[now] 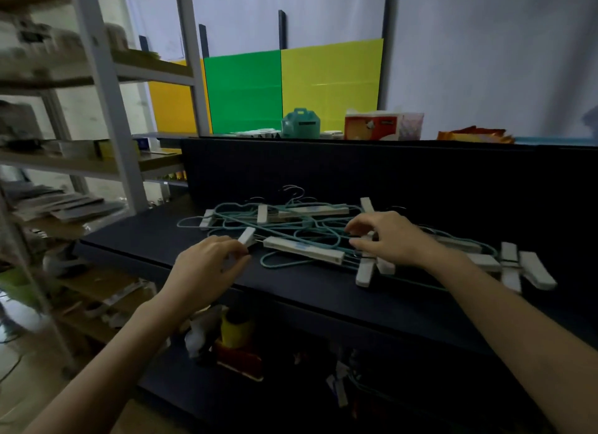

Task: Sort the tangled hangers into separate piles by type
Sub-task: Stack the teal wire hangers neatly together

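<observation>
On the dark shelf top (136, 239) lies one tangled heap of teal wire hangers (291, 233) and white clip-bar hangers (302, 250), nothing sorted yet. The left hand (207, 262) pinches a white end clip (247, 236) between thumb and fingertips; the right hand (385, 236) rests with fingers curled into the wires, grip unclear. Lifting slowly while pinning the heap should free one hanger cleanly. A teal handled box (301, 123) stands behind, contents unseen.
</observation>
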The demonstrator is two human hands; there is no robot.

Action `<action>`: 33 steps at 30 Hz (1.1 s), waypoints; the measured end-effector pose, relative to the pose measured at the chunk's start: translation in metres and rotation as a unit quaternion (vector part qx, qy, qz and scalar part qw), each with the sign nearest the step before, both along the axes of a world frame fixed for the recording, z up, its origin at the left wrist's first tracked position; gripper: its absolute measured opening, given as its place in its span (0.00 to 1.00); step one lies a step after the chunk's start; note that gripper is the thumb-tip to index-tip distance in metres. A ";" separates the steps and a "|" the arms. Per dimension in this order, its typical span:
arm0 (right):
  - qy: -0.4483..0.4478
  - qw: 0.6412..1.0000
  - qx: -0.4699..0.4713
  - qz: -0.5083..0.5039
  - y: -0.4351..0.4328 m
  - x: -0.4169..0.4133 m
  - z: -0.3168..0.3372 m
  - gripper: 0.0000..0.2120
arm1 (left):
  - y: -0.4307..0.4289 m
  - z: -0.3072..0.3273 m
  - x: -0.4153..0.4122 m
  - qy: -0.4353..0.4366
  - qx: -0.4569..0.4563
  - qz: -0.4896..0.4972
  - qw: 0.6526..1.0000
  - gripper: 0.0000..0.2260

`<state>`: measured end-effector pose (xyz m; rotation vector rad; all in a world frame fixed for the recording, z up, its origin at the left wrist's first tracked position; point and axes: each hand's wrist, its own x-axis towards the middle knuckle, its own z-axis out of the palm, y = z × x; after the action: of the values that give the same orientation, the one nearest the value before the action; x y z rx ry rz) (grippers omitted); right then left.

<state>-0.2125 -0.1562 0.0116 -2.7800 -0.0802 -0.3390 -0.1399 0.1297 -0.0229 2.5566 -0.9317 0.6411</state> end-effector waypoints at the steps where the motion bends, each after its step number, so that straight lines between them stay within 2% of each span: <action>1: 0.005 1.000 -0.005 -0.002 0.000 0.014 0.001 0.16 | 0.001 0.000 0.011 -0.003 0.004 -0.002 1.000 0.10; 5: 0.019 1.000 -0.020 -0.015 -0.005 0.066 0.007 0.18 | 0.002 0.004 0.061 -0.002 0.029 -0.023 0.999 0.13; 11: 0.053 0.996 -0.064 -0.040 -0.016 0.119 0.012 0.19 | -0.013 0.008 0.130 0.009 0.121 -0.082 0.989 0.24; 16: 0.112 0.988 -0.101 -0.040 -0.029 0.135 0.010 0.26 | -0.032 0.008 0.170 0.086 0.172 -0.122 0.974 0.51; 18: 0.139 0.985 -0.091 -0.047 -0.033 0.137 0.009 0.29 | -0.037 0.008 0.185 0.112 0.182 -0.137 0.967 0.54; 20: 0.159 0.982 -0.082 -0.056 -0.036 0.139 0.007 0.33 | -0.042 0.008 0.197 0.121 0.179 -0.152 0.964 0.55; 23: 0.170 0.979 -0.085 -0.070 -0.037 0.140 0.006 0.35 | -0.050 0.011 0.210 0.119 0.171 -0.177 0.962 0.50; 25: 0.174 0.978 -0.084 -0.079 -0.036 0.142 0.006 0.35 | -0.053 0.014 0.214 0.124 0.163 -0.202 0.958 0.51; 30: 0.178 0.976 -0.069 -0.102 -0.033 0.143 0.006 0.34 | -0.047 0.017 0.223 0.131 0.085 -0.262 0.952 0.45; 33: 0.178 0.975 -0.077 -0.106 -0.030 0.143 0.007 0.34 | -0.039 0.028 0.229 0.130 0.046 -0.252 0.958 0.42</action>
<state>-0.0692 -0.1866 0.0188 -2.9598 0.2900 0.1240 0.0890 0.0904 0.0047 2.2564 -1.4630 0.1130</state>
